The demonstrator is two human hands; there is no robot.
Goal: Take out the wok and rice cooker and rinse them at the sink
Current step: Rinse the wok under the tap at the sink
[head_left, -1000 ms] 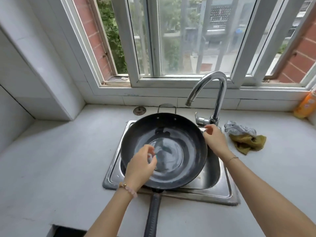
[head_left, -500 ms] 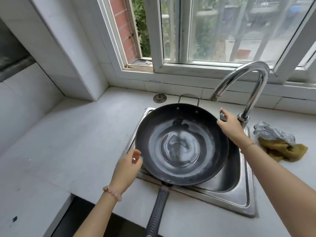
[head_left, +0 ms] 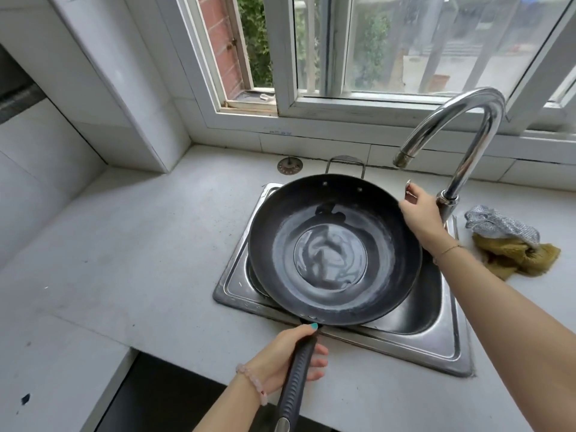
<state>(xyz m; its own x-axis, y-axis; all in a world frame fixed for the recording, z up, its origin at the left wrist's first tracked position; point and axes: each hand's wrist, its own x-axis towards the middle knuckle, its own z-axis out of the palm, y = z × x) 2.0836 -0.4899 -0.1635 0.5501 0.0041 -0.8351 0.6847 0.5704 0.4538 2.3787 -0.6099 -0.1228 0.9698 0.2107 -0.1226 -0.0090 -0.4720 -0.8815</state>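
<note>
Resting bowl-up across the sink (head_left: 436, 347), over the basin, with a wet sheen on the bottom: so found the wok (head_left: 333, 251). Traced the long axis from the bowl back along the handle (head_left: 296, 378) toward the body, with the handle overhanging the near edge of the counter. Found the left hand (head_left: 280, 357) wrapped around the handle close to the bowl, thumb on top and fingers curled beneath. Found the right hand (head_left: 420, 213) beyond the far right rim, thumb and fingers pinching the lever (head_left: 408, 185) at the base of the faucet (head_left: 467, 126). Placed the spout mouth above and slightly behind the far right rim, not over the centre of the bowl. Saw no water running. Judged the left hand the one to shift or tilt the wok, working along the handle axis, to bring the bowl under the spout, with the right hand left to open the lever. Found no rice cooker in view.
</note>
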